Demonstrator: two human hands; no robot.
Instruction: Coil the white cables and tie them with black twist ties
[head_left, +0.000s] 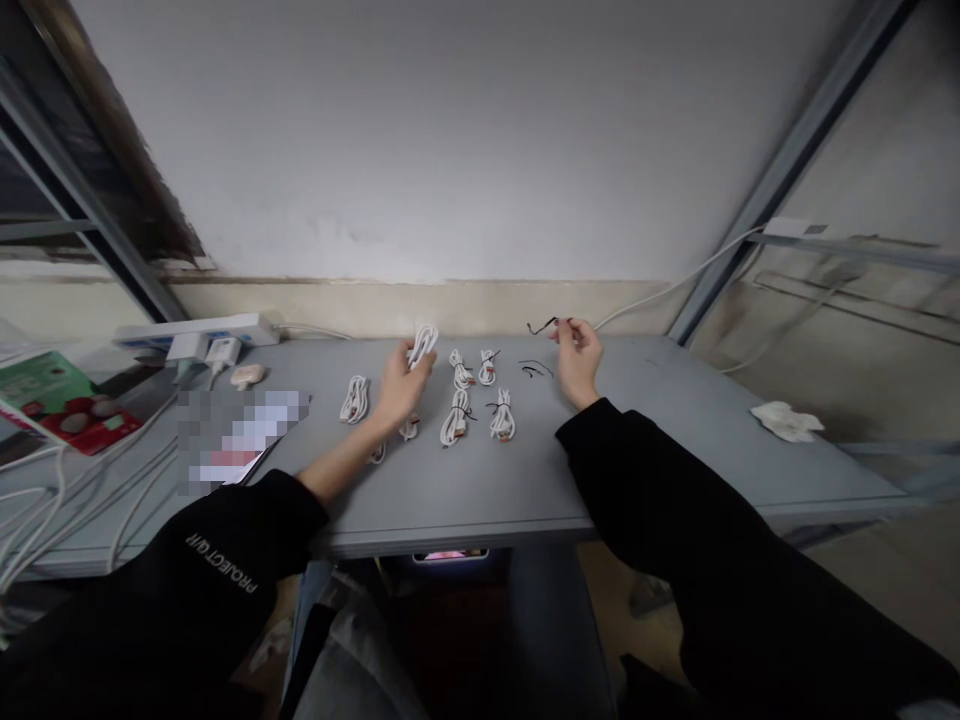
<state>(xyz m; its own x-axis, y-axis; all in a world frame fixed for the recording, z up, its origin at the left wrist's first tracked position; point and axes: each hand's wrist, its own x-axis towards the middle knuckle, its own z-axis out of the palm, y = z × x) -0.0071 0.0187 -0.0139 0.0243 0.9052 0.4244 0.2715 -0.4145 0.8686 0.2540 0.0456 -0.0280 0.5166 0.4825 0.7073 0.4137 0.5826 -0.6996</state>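
The black left sleeve (217, 570) is showing white lettering, upside down to the camera, reading "PROJECT" plus a few letters too small to read, while the green-and-red packet (56, 400) at the tabletop's left edge is carrying illegible print.

The worktop (675, 440) is plain grey, and the coiled cables (457, 418) on it are white with black ties. The wire tie (544, 325) is black, both sleeves (675, 500) black, the left one with white lettering. The box (60, 400) is green and red.
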